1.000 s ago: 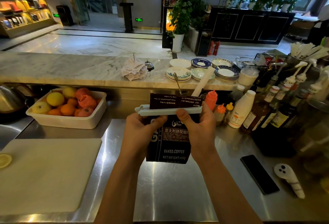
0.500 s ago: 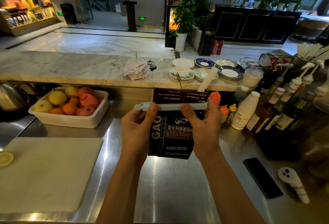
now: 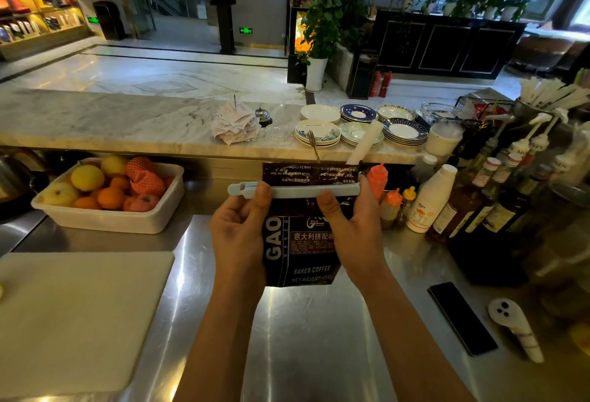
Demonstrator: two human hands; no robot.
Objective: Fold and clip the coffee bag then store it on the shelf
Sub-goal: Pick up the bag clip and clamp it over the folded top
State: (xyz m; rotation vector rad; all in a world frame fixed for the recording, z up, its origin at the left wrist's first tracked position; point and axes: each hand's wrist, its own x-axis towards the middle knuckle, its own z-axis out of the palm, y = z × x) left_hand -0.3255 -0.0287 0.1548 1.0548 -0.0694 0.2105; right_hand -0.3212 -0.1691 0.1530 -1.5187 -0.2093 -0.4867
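Both hands hold the coffee bag (image 3: 298, 242) upright above the middle of the steel bench (image 3: 319, 338), clear of its surface. The left hand (image 3: 238, 235) is wrapped around the bag's left side with its thumb pressed on the latch end of the pale sealing clip (image 3: 293, 191); the right hand (image 3: 354, 226) grips the right side, thumb just under the clip's bar. A second ago the clip's two arms stood a little apart at the left end; now they lie together as one straight bar across the bag below its folded top flap. It looks latched, though the catch is partly hidden by the thumb. If so, folding and clipping are done and only storing remains; no shelf for it is identifiable from here.
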